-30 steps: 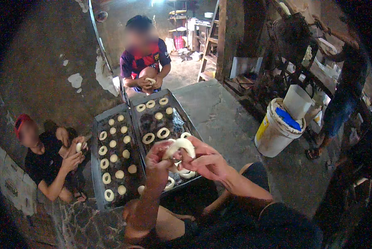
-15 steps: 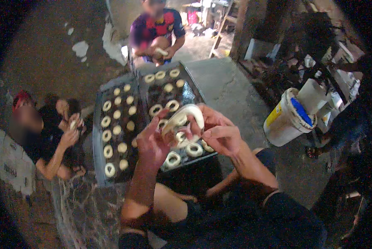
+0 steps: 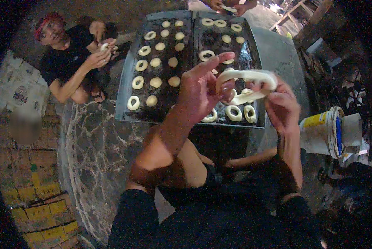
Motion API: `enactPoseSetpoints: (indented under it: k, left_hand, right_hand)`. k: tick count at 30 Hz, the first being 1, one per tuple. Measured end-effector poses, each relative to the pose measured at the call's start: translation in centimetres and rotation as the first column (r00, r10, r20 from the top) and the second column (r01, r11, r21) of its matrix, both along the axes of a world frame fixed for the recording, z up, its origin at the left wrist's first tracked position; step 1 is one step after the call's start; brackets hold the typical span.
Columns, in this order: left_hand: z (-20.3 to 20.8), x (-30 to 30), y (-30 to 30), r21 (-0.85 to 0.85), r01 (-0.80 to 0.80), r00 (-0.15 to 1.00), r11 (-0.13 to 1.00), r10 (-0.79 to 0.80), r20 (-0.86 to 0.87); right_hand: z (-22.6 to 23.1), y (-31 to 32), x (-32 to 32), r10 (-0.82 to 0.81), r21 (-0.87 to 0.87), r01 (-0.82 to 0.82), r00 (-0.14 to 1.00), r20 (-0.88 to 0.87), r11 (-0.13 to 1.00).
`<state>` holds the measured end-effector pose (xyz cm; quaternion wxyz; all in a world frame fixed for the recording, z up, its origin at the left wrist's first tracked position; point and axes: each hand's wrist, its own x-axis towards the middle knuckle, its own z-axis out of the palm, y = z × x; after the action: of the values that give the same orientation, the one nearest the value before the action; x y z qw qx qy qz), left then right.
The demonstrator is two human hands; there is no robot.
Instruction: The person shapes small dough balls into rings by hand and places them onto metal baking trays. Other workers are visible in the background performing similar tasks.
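A pale dough ring [image 3: 252, 75] is stretched sideways between my two hands, above the right-hand black baking tray [image 3: 255, 54]. My left hand [image 3: 200, 89] has the ring's left end looped around its fingers, while its index finger points out to the right. The right end is gripped by my right hand [image 3: 283, 103], with the fingers curled and slightly blurred. Below lie several dough rings, including one near the tray's front edge [image 3: 233, 113]. The left tray [image 3: 126, 93] carries a column of rings beside round dough balls [image 3: 155, 82].
At the left, a co-worker [image 3: 65, 54] in a red headband handles a dough piece [image 3: 104, 47]. Another person's hands [image 3: 244, 7] hold a dough strip beyond the trays. A white bucket [image 3: 318, 128] stands at the right. Cardboard [image 3: 32, 166] lies at the lower left.
The view has swung, so the trays sit higher and further right in it. The dough ring is now pulled out more level, with my hands further apart.
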<state>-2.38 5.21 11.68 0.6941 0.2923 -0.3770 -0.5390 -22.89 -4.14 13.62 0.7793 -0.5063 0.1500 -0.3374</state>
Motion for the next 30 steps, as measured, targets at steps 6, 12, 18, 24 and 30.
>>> enactPoseSetpoints:
  k: [6, 12, 18, 24, 30]
  left_hand:
    - [0.4, 1.6, -0.9, 0.076, -0.029, 0.881, 0.997, 0.061, -0.47]
    - [-3.7, 3.6, -1.7, 0.281, 0.103, 0.882, 0.954, 0.043, -0.469]
    - [-4.9, 5.8, -0.3, 0.268, 0.087, 0.903, 0.959, 0.038, -0.428]
    - [-2.0, 5.5, -0.4, 0.356, -0.076, 0.964, 0.932, 0.16, -0.212]
    - [-4.7, 8.5, -1.4, 0.452, -0.328, 0.94, 0.83, 0.332, 0.074]
  right_hand:
    - [-1.4, -1.2, 4.5, 0.122, 0.307, -0.029, 0.949, -0.291, 0.951]
    - [-8.3, -14.9, 3.6, -0.052, 0.113, 0.079, 0.974, -0.22, 0.99]
    - [-15.5, -26.7, 6.1, -0.645, -0.69, -0.098, 0.281, -0.711, 0.717]
    - [-24.3, -35.8, 7.7, -0.513, -0.521, 0.106, 0.415, -0.751, 0.847]
    - [-27.4, -34.0, 5.8, -0.804, -0.729, -0.43, 0.013, -0.595, 0.533]
